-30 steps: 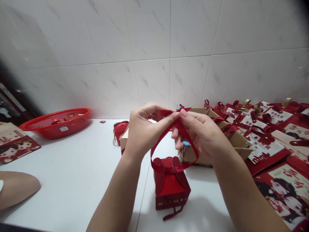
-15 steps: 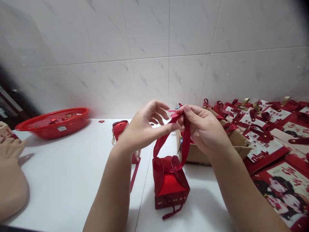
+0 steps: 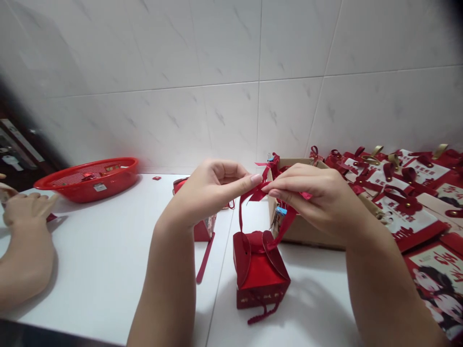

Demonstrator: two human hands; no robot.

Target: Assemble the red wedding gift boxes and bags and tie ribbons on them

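Note:
A small red gift box (image 3: 262, 272) stands on the white table below my hands, a twisted red cord hanging from its front. Red ribbon (image 3: 287, 224) rises from both sides of its top to my fingers. My left hand (image 3: 226, 185) pinches the ribbon between thumb and fingers. Opposite it, my right hand (image 3: 311, 193) grips the ribbon between thumb and forefinger, close to the left thumb tip. The ribbon is gathered into a knot or bow there, partly hidden by the fingers. Behind my left wrist is another red box (image 3: 205, 229), with a flat strap lying beside it.
A cardboard box (image 3: 311, 231) with red items stands behind my right hand. Many red and white gift bags (image 3: 408, 212) cover the right side. At the left are a red plastic basin (image 3: 115, 180) and another person's hand (image 3: 31, 209). A tiled wall (image 3: 231, 125) closes the back.
My left fingers have come together on the ribbon beside my right hand. The ribbon ends are now gathered between both hands. The other person's arm at the left has shifted.

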